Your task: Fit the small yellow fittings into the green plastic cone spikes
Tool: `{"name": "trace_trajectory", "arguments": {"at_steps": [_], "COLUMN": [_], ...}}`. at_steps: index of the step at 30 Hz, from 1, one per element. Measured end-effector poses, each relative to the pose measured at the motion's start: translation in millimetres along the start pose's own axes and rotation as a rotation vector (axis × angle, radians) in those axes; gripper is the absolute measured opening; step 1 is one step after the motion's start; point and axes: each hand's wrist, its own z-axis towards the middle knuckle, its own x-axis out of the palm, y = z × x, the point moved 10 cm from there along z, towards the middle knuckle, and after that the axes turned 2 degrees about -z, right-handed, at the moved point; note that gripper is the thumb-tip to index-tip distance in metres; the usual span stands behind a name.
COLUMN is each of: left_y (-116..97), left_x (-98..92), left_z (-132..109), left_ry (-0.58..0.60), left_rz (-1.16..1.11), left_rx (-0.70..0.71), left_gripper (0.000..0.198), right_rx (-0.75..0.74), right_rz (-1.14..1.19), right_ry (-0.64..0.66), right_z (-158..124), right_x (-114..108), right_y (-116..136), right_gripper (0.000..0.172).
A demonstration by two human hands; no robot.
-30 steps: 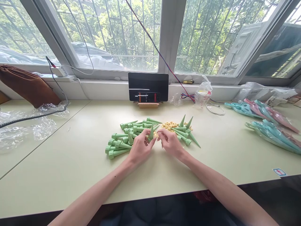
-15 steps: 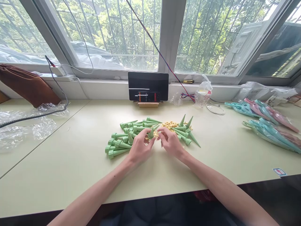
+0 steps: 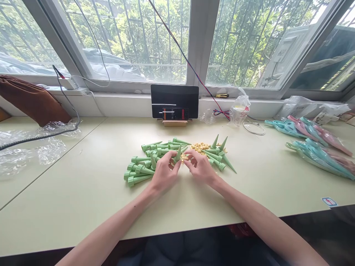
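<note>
My left hand (image 3: 165, 173) is closed around the wide capped end of a green plastic watering spike (image 3: 178, 153), its point tilted upward. Close by, my right hand (image 3: 201, 169) pinches a small yellow plastic piece (image 3: 185, 158) against the spike's cap side; the fingers hide part of it. Several green spikes (image 3: 140, 170) lie in a heap left of and behind my left hand. Beyond my right hand sit a pile of small yellow pieces (image 3: 201, 146) and a second group of green spikes (image 3: 217, 155), two of them pointing up.
A black tablet (image 3: 174, 96) with a phone (image 3: 175, 113) before it stands at the table's back. Bagged blue and pink plastic items (image 3: 318, 147) lie at the right. Clear plastic wrap (image 3: 50, 147), a cable and a brown bag (image 3: 33, 101) are at the left.
The spike in my left hand now stands more upright and shows more of its tip. My right fingertips have shifted slightly down and left, with the yellow piece at the cap.
</note>
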Motion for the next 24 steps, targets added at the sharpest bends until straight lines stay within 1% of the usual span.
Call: {"name": "trace_trajectory", "arguments": {"at_steps": [13,18,21,24], "left_y": [1.8,5.0,6.2,6.7], "left_x": [1.9,2.5,3.6,4.7], "left_z": [0.4,0.0,-0.4,-0.7], "left_ry": [0.023,0.024,0.030,0.038], "left_rz": [-0.015,-0.013,-0.014,-0.012], "left_rx": [-0.044,-0.046,-0.039,-0.039], "left_gripper": [0.019,0.027,0.031,0.033], "right_rx": [-0.057,-0.092,-0.085,-0.073], "right_rz": [-0.153,-0.172,-0.178,-0.181], "right_ry": [-0.027,0.007,0.048,0.081], "right_z": [0.4,1.0,0.4,-0.2], "right_x": [-0.1,3.6,6.1,7.3], "right_y": [-5.4,-3.0,-1.5,0.0], "right_gripper": [0.023,0.019,0.016,0.017]}}
